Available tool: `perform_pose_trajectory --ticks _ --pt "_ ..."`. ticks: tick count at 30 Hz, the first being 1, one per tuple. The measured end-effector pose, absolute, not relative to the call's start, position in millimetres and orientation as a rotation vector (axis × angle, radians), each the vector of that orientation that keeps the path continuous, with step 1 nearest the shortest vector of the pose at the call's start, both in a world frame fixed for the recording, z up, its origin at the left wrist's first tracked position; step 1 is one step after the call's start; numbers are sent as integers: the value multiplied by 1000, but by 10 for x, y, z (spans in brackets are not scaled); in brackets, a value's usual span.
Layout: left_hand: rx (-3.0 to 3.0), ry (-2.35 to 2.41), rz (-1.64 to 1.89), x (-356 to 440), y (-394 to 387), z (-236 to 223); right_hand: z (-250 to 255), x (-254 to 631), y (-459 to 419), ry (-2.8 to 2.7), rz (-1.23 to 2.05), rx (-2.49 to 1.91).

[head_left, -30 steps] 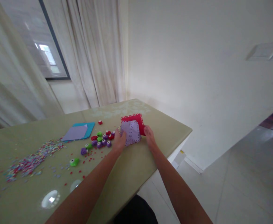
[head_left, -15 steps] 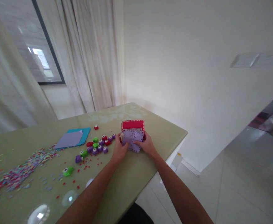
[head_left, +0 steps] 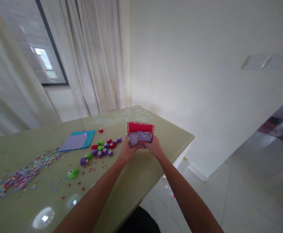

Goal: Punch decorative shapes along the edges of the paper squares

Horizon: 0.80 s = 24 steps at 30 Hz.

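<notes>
Lying between fingers [head_left: 145, 143], purple sheets [head_left: 139, 137]

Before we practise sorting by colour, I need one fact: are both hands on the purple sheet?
Yes, the left hand and the right hand both grip the purple punched sheet.

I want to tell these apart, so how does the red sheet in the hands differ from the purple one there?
The red sheet has pale marks along its edge; the purple sheet has dark ones. The red sheet rises behind, while the purple sheet sits in front, nearer the wearer. Both have marked borders and are held together.
</notes>
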<state>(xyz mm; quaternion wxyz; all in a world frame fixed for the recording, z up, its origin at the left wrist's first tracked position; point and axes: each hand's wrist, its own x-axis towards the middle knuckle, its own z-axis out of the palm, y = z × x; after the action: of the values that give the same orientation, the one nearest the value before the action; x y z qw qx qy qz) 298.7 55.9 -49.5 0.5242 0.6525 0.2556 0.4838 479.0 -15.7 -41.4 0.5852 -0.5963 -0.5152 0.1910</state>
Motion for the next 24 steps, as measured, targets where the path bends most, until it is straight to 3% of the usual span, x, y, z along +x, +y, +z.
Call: perform_pose_trajectory --ticks 7,17,20,24 --pt "1618 746 1142 2865 509 -508 -494 4782 -207 -1260 533 -1407" --pt "1735 930 1127 2779 271 -395 -403 4679 -351 -1324 417 -1432" --pt "1762 928 1160 2832 308 -47 -118 4665 -291 -1326 359 -1398" --pt "1845 805 1299 2880 499 1043 926 4759 -148 -1303 182 -1332"
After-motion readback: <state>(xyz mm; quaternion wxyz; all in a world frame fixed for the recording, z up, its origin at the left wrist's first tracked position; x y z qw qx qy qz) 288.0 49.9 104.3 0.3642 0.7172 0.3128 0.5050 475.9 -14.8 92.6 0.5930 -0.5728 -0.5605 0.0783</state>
